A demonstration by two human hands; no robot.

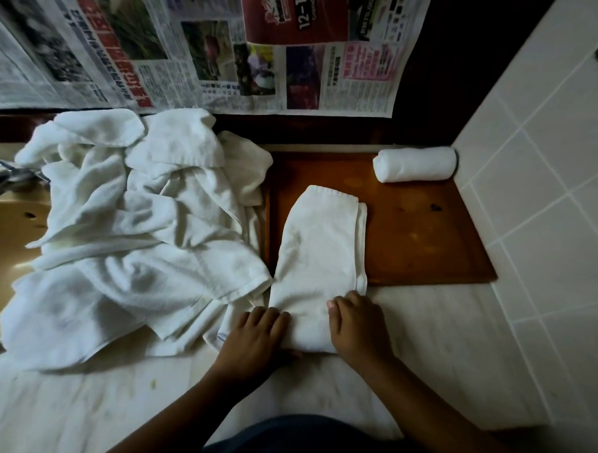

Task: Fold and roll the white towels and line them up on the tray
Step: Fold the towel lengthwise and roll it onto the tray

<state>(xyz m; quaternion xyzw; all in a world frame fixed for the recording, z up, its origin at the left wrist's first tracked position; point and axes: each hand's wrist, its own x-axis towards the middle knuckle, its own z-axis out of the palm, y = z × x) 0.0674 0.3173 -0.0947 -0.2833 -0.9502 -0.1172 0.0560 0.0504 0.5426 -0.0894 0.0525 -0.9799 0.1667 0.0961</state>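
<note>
Both hands on the folded towel (318,251), near end, about 6 o'clock from frame centre. My left hand (255,334) grips the towel's left near corner, fingers curled over the top, thumb tucked underneath at the near edge. My right hand (355,328) grips the right near corner, fingers bent over the cloth, thumb lying on top and pointing to 11 o'clock. The near end looks bunched up under the hands; I can't tell how far it is rolled.

The folded towel is a long narrow strip running 6 to 12 o'clock. Its far half lies on the wooden tray (427,238), along the tray's left side. Its near half hangs off the tray's near edge onto the pale counter (422,351).

One rolled towel (415,163) sits at 1 o'clock in the tray's far right corner, lying crosswise, its right end against the tiled wall (550,168). It is well apart from the folded towel.

The loose towel pile (136,226) is at 9 to 10 o'clock, a crumpled heap. Its right edge touches the tray's left rim and the folded towel. Its left part drapes over a tan sink (2,234). A metal faucet (8,176) pokes out at 9 o'clock, just beside the pile.

Newspaper sheets (196,43) hang flat at 11 to 12 o'clock behind the pile and tray.
</note>
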